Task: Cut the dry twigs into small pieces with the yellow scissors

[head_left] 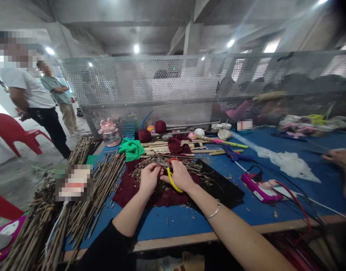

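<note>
My right hand [181, 176] is closed around scissors [170, 174] with yellow and red handles, their blades pointing left toward my left hand [149, 177]. My left hand is pinched shut on a small dry twig piece I cannot make out clearly. Both hands hover over a dark red cloth [128, 188] littered with dry plant scraps [150, 165], on a blue table [173, 222].
Bundles of dry stalks [77, 210] lie along the table's left side. Green cloth [131, 149], dark red yarn balls [160, 127], bamboo sticks [173, 145], a pink device [260, 190] with cables, and white plastic [288, 162] lie beyond. Mesh fence behind. Two people stand far left; another person's hand [340, 158] is at right.
</note>
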Motion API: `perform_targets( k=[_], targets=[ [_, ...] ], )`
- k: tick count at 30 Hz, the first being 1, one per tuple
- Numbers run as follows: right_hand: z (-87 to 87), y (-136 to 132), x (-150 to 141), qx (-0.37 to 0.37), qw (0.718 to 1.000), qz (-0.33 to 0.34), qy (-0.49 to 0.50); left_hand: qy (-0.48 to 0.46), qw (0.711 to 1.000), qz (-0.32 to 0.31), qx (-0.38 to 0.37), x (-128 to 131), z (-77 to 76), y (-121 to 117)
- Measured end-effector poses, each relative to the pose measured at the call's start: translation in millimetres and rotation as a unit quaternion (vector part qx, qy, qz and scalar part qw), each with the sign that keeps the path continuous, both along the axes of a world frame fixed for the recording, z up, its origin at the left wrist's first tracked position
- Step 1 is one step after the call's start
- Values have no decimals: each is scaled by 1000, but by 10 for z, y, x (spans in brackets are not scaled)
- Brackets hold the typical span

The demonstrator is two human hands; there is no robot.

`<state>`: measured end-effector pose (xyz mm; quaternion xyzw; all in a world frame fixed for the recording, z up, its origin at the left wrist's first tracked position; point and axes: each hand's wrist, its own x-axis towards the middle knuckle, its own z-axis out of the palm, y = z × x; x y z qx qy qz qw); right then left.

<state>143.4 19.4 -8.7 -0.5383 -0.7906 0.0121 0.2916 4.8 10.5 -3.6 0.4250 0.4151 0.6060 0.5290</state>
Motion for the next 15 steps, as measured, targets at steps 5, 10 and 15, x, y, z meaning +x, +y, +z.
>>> perform_targets(
  k=[5, 10, 15],
  targets=[
    [31, -11, -2, 16, 1000, 0, 1, 40, 999, 7, 30, 13, -12, -12],
    [63, -34, 2, -54, 999, -4, -10, 79, 996, 34, 21, -2, 19, -30],
    [52, -44, -9, -79, 996, -29, -16, 120, 991, 48, 27, -25, 23, -36]
  ],
)
